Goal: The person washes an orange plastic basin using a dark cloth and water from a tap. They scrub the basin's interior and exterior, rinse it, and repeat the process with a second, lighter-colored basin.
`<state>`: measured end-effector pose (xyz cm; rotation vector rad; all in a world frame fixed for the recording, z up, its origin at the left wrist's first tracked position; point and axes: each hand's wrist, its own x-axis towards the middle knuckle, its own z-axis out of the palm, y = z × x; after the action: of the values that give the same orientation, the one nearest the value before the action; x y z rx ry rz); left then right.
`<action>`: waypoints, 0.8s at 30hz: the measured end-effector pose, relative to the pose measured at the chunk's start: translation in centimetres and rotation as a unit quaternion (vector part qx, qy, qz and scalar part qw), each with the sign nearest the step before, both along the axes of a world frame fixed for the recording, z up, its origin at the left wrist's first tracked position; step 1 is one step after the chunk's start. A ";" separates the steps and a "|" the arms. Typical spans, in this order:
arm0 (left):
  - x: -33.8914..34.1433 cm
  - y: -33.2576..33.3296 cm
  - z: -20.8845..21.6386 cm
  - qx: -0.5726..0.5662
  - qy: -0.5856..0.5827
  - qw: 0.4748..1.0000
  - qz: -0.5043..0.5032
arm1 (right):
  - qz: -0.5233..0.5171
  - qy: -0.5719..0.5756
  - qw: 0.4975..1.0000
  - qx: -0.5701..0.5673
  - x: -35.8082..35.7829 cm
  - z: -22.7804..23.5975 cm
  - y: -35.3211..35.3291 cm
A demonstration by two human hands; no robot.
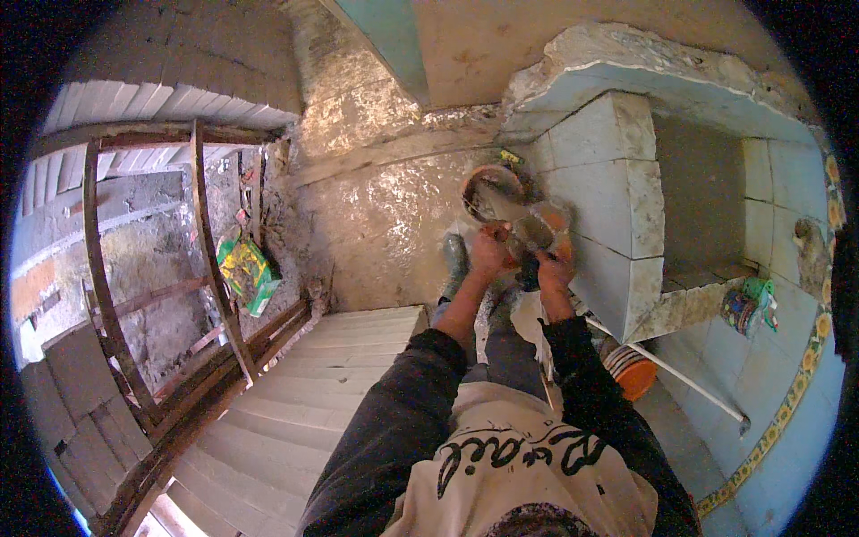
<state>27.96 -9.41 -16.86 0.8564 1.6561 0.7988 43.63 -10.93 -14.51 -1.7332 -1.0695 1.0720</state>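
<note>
My left hand [489, 252] and my right hand [556, 267] are held close together in front of my legs. Between them is a mortar-coated tool [534, 234] with a rounded grey face. My right fingers curl around it beside a dark part that looks like a handle. The left fingers are closed at its near left side; what they grip is hidden. Just beyond stands an orange bucket [495, 191] with wet grey mortar inside. Something orange [552, 216] shows behind the tool, partly covered.
A tiled block with a recess [617, 192] rises close on my right. A white pipe [671, 376] slants past an orange bucket [633, 374] there. Wet flooring [385, 215] lies ahead. Ribbed panels [304, 403] and a wooden frame [210, 259] with a green-yellow bag [246, 271] are leftward.
</note>
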 end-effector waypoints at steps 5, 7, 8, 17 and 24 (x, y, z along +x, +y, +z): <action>-3.0 -1.0 -2.6 0.054 -0.076 0.990 0.105 | 0.176 -0.294 0.917 -0.206 -3.3 2.2 0.5; -3.9 -1.1 -2.7 0.054 -0.127 0.982 0.128 | 0.146 -0.296 0.907 -0.261 -4.7 4.1 2.1; -4.0 -0.8 -2.3 0.056 -0.156 0.976 0.137 | 0.210 -0.378 0.882 -0.186 -4.4 3.9 2.0; -5.2 0.5 1.5 -0.026 -0.186 0.967 0.175 | 0.160 -0.317 0.920 -0.168 -6.0 5.2 4.2; -6.6 2.0 4.3 0.024 -0.156 0.984 0.088 | 0.139 -0.270 0.951 -0.053 1.5 3.9 2.3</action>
<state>21.38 -7.36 -12.56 0.5879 1.4507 1.0424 45.13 -8.66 -10.57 -2.0703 -1.6602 0.8421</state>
